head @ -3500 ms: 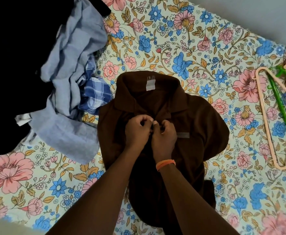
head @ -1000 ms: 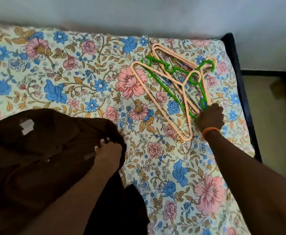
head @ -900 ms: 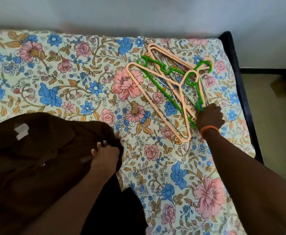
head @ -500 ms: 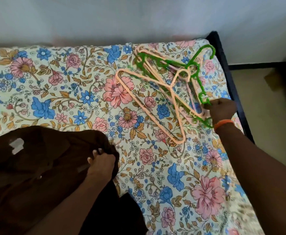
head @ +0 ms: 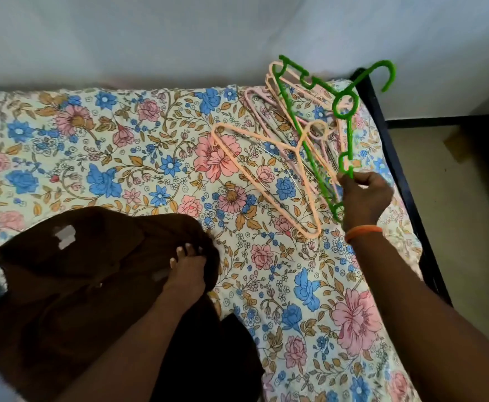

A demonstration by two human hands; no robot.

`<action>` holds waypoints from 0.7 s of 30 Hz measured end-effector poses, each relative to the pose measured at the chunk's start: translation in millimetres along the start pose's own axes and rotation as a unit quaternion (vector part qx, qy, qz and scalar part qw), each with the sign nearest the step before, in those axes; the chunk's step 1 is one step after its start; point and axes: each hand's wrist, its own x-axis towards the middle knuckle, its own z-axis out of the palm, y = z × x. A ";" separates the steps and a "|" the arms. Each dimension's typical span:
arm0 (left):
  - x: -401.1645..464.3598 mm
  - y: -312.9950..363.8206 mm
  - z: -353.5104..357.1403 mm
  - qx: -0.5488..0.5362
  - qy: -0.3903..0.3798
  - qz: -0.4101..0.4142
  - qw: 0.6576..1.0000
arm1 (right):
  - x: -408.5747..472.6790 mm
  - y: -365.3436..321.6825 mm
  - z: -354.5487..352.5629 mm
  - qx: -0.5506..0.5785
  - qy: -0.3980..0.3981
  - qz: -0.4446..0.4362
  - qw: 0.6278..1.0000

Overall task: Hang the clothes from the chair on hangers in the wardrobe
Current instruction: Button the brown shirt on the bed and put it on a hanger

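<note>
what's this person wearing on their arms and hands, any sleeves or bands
Both forearms are bare as far as the picture shows, with no sleeves, gloves or rings to be seen. The right hand has a thin orange band round its wrist. The left hand has nothing on its wrist, and its fingernails show pale and short.

So the shirt [head: 92, 285] is bunched on the bed [head: 310, 314] under the left hand [head: 186, 271]. Well off to its right, the right hand [head: 363, 198] has one hanger [head: 343, 108] tipped up, with the other hangers [head: 266, 172] lying on the bed just left of that hand. Wall [head: 150, 39] behind it all.
</note>
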 end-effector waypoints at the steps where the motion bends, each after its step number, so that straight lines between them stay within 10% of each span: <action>1: -4.7 -1.3 -0.7 -0.020 0.023 0.006 1.000 | -14.8 -1.2 1.2 0.026 -0.015 0.026 0.999; 7: -47.8 8.2 -15.7 -0.327 0.263 0.012 0.908 | -101.3 -10.5 10.1 0.032 0.001 0.008 0.999; 12: -78.2 20.9 -34.7 -0.569 0.171 0.002 0.804 | -156.7 -33.1 -1.9 0.029 0.036 -0.067 0.997; 18: -95.8 21.0 -55.9 -0.847 0.006 0.017 0.532 | -229.8 -46.2 6.8 0.076 -0.106 -0.031 0.991; 21: -99.2 15.1 -63.7 -0.833 0.109 0.009 0.542 | -264.3 -40.5 17.2 0.125 -0.209 0.076 0.967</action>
